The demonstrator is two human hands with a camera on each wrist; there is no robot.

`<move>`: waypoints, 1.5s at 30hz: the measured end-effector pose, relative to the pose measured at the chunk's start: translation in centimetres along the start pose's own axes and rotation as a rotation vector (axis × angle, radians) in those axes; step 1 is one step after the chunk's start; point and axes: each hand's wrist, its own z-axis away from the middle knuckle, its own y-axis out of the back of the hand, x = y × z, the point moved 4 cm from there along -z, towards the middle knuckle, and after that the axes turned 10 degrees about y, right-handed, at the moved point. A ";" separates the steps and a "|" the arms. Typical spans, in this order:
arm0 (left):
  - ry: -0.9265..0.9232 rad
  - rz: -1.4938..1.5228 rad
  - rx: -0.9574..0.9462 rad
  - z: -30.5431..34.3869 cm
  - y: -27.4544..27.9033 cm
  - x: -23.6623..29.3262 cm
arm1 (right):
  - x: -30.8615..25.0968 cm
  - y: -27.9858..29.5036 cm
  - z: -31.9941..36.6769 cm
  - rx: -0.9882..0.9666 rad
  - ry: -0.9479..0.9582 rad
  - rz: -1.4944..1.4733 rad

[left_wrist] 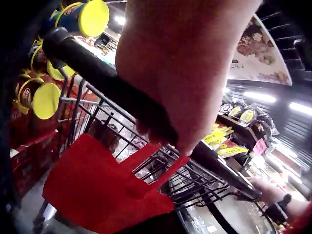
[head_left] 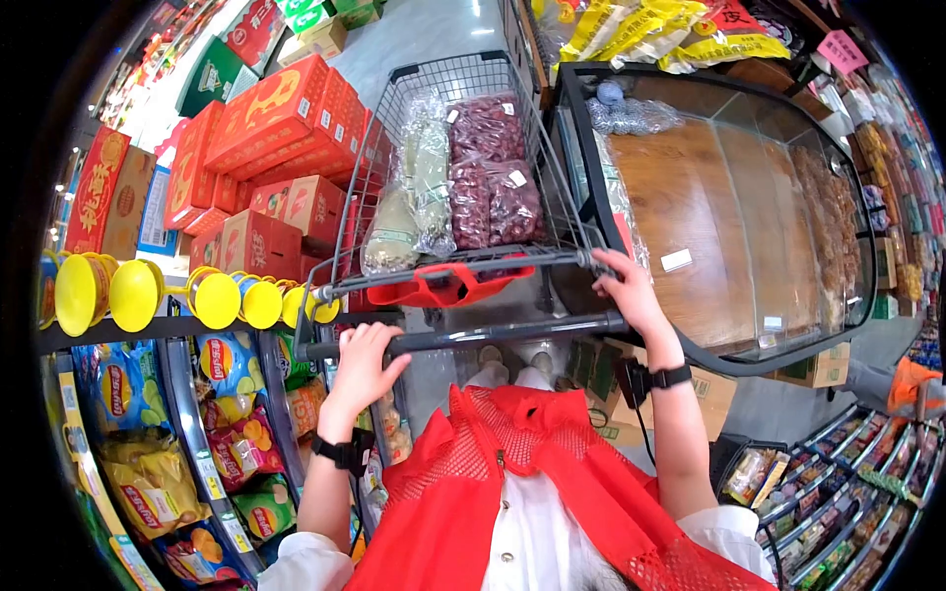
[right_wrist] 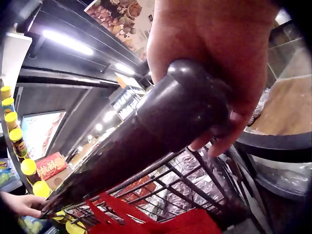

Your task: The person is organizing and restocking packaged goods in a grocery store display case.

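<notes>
A wire shopping cart point(head_left: 567, 187) stands before me, with a dark push handle point(head_left: 483, 335) across its near end. My left hand point(head_left: 363, 366) grips the handle near its left end; in the left wrist view its fingers curl under the bar. At the right corner, my right hand point(head_left: 631, 294) holds the side arm where it meets the handle, fingers bent round it. A red plastic flap point(head_left: 448, 284) hangs at the basket's near side. Inside lie clear bags of dark red dates point(head_left: 488, 172) and clear bags of pale greenish goods point(head_left: 392, 231).
Close on the right is a black-rimmed glass display bin point(head_left: 690, 227) with a wooden base. Chip shelves point(head_left: 148, 473) and yellow-lidded cans point(head_left: 135, 295) line the left. Red gift boxes point(head_left: 266, 118) are stacked ahead on the left. Grey floor point(head_left: 419, 30) runs ahead of the cart.
</notes>
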 end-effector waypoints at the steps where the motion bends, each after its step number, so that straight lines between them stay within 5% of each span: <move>1: 0.004 0.067 -0.089 0.5 0.4 0.2 | 0.1 -0.1 1.1 -0.003 -0.006 0.025; 4: -0.008 0.462 -0.270 0.5 1.8 1.0 | -0.4 -0.5 4.2 -0.029 0.009 0.176; 8: -0.038 0.313 -0.109 -5.4 3.9 2.2 | -1.1 -1.0 8.1 -0.023 0.023 0.156; 12: 0.208 0.608 -0.291 -15.8 -3.7 -3.3 | -0.6 -1.3 11.9 0.000 -0.032 0.085; 14: 0.584 0.891 -0.500 -18.4 -9.1 -5.7 | -1.1 -1.1 13.3 -0.035 -0.050 0.134; 16: 0.725 0.851 -0.613 -20.2 -14.7 -8.1 | -1.3 -0.7 14.5 -0.068 -0.056 0.217; 22: 0.874 0.625 -0.242 -22.1 -24.3 -7.4 | -0.9 0.3 16.2 -0.056 -0.213 0.278; 24: 0.953 0.189 -0.289 -22.4 -26.3 -6.9 | -0.4 0.2 16.4 0.003 -0.289 0.177; 28: 0.879 0.295 -0.171 -20.9 -23.4 -4.5 | 0.1 0.1 17.1 0.005 -0.242 0.203; 30: 0.863 0.299 -0.070 -20.8 -22.9 -6.8 | -0.3 0.0 16.9 -0.009 -0.270 0.180; 32: 0.850 0.683 0.049 -21.2 -25.6 -12.0 | -0.5 0.0 17.1 -0.022 -0.288 0.157; 34: 0.673 1.155 -0.047 -20.3 -20.5 -9.5 | -0.5 0.1 17.2 -0.029 -0.205 0.185; 35: 0.650 1.231 -0.065 -19.4 -16.5 -6.9 | -0.8 0.2 16.9 -0.046 -0.055 0.283; 40: 0.300 1.624 -0.257 -11.8 -2.3 2.5 | -3.2 0.3 16.2 -0.140 -0.014 0.346; 42: 0.230 1.615 -0.184 -8.2 1.7 5.1 | -6.7 1.3 14.3 0.012 0.077 0.543; 45: 0.132 1.403 -0.042 -3.1 5.7 8.2 | -13.9 2.2 9.8 -0.049 0.230 0.360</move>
